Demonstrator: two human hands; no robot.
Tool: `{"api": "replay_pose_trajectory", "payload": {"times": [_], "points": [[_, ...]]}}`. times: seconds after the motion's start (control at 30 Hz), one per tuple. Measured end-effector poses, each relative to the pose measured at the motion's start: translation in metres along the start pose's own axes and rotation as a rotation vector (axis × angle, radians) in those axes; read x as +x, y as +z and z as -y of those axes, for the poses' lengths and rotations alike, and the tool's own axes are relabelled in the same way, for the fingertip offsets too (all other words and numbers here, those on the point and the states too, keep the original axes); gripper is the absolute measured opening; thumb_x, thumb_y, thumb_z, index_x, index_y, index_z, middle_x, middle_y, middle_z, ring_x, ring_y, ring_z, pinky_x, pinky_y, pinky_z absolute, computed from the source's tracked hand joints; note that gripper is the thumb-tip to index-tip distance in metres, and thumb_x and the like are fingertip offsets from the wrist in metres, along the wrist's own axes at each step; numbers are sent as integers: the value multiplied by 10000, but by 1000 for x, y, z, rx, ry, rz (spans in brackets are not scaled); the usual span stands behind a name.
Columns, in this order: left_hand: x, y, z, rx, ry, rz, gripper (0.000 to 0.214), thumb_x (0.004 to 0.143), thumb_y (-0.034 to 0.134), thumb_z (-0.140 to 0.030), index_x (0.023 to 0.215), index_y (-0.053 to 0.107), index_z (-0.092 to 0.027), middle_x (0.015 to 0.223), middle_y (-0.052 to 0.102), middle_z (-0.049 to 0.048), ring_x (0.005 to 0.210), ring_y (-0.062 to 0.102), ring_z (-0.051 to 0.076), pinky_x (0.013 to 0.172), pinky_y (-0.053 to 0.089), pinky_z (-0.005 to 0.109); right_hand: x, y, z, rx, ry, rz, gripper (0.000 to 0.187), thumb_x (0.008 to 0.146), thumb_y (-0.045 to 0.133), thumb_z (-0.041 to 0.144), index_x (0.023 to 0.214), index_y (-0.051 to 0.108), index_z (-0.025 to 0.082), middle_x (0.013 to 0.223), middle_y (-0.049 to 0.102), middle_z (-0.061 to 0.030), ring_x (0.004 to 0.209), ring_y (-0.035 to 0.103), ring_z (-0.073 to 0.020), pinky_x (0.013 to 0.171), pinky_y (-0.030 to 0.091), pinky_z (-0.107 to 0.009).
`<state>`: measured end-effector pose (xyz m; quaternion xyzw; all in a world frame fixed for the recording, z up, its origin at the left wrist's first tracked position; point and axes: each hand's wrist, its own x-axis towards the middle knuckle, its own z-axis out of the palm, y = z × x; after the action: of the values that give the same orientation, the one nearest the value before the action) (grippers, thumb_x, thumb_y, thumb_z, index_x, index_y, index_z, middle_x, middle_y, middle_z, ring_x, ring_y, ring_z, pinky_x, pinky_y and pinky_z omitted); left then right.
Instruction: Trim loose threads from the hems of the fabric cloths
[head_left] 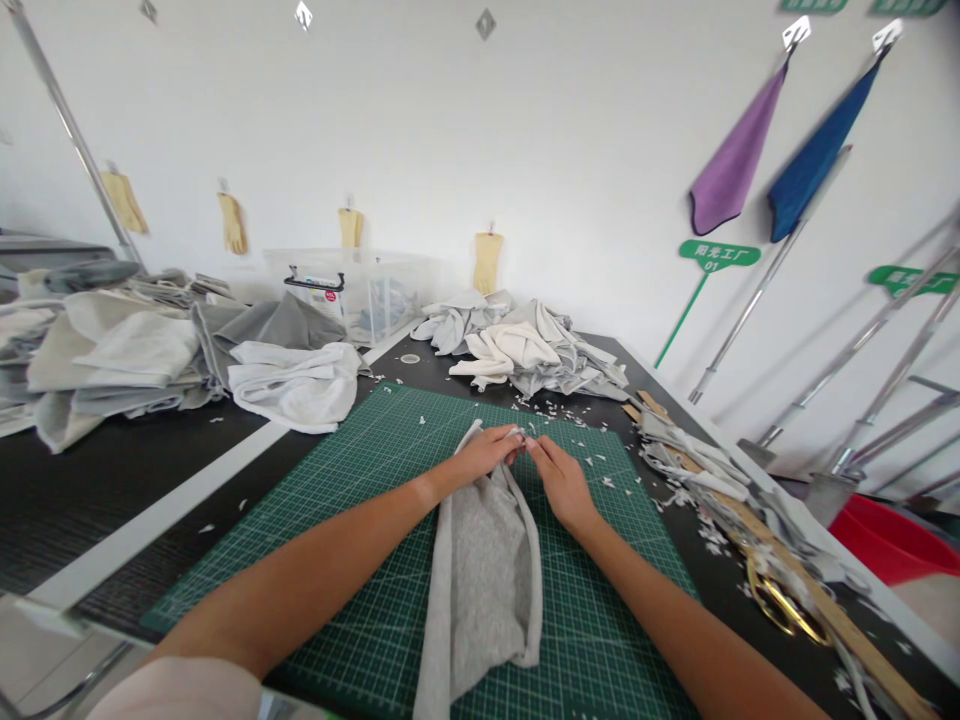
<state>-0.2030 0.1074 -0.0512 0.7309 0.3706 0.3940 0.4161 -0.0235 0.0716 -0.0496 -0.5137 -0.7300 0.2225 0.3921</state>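
A long piece of grey fabric with paler bound edges hangs down over the green cutting mat. My left hand grips its upper end, fingers closed around the cloth. Close beside it, my right hand is closed in a pinch at the fabric's top edge, thumb and fingertips meeting the left fingertips. A small dark spot shows between the fingertips, too small to name. Small white scraps lie scattered over the mat's far right part.
Grey and white fabric heaps lie behind the mat, with a larger pile and a white folded cloth at left. A clear plastic box stands by the wall. Gold-handled scissors and a wooden strip lie at right.
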Motion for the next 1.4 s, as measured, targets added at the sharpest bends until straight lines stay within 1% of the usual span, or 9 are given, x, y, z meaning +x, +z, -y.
{"api": "replay_pose_trajectory", "payload": {"times": [0.13, 0.3, 0.5, 0.63, 0.93, 1.1, 1.27, 1.33, 1.4], "points": [[-1, -1, -2, -25, 8, -22, 385, 966, 382, -456, 762, 538, -169, 689, 557, -14, 686, 516, 125, 735, 403, 260, 1, 1, -2, -4, 10, -14, 434, 995, 382, 565, 759, 520, 229, 629, 489, 46, 606, 477, -141, 587, 287, -258], [0, -1, -1, 42, 3, -16, 410, 967, 370, -465, 726, 519, -169, 676, 556, -11, 658, 505, 118, 696, 396, 247, 2, 1, -3, -7, 17, -20, 445, 985, 394, 577, 741, 509, 224, 633, 493, 43, 611, 467, -141, 592, 295, -254], [2, 0, 7, 59, 4, 26, 404, 956, 398, -479, 721, 511, -170, 669, 543, -14, 647, 498, 114, 672, 392, 234, 2, 0, -2, 8, -2, 10, 422, 990, 388, 562, 798, 567, 231, 649, 510, 39, 627, 488, -144, 597, 309, -253], [3, 0, 9, 53, 24, 55, 404, 955, 405, -485, 737, 526, -167, 677, 547, -15, 650, 501, 114, 684, 399, 234, 1, -1, -2, -5, -2, 26, 423, 997, 374, 562, 809, 570, 237, 650, 510, 38, 626, 489, -146, 599, 310, -254], [1, -1, 5, 65, 41, 78, 428, 960, 384, -500, 737, 527, -164, 678, 555, -12, 650, 502, 112, 671, 394, 226, 1, 0, -4, -6, -12, 36, 426, 999, 367, 579, 798, 525, 239, 645, 493, 41, 609, 472, -144, 598, 317, -252], [-1, -1, 4, 64, 48, 85, 469, 968, 364, -539, 807, 591, -162, 678, 563, -13, 623, 492, 109, 645, 390, 227, 1, 0, -2, 47, -45, 15, 492, 1010, 286, 588, 754, 501, 226, 651, 497, 19, 623, 465, -154, 610, 345, -261], [-1, -2, 1, 92, 35, 74, 477, 976, 355, -538, 832, 610, -161, 687, 569, -9, 664, 514, 118, 704, 415, 226, 4, 2, -2, 131, 33, -8, 538, 965, 296, 671, 741, 494, 224, 614, 475, 12, 584, 431, -153, 559, 348, -263], [-1, -1, 1, 99, 49, 64, 454, 984, 355, -509, 834, 608, -162, 685, 576, -13, 670, 526, 119, 717, 418, 228, 7, 3, -4, 242, 105, -5, 539, 939, 323, 702, 745, 481, 225, 574, 407, 32, 523, 368, -133, 497, 312, -252], [0, 0, 2, 119, 59, 40, 432, 990, 354, -475, 852, 618, -162, 703, 595, -13, 683, 540, 122, 724, 420, 232, 11, 2, -6, 386, 181, 22, 517, 920, 366, 708, 766, 475, 227, 548, 329, 61, 469, 287, -109, 437, 246, -233]]}}
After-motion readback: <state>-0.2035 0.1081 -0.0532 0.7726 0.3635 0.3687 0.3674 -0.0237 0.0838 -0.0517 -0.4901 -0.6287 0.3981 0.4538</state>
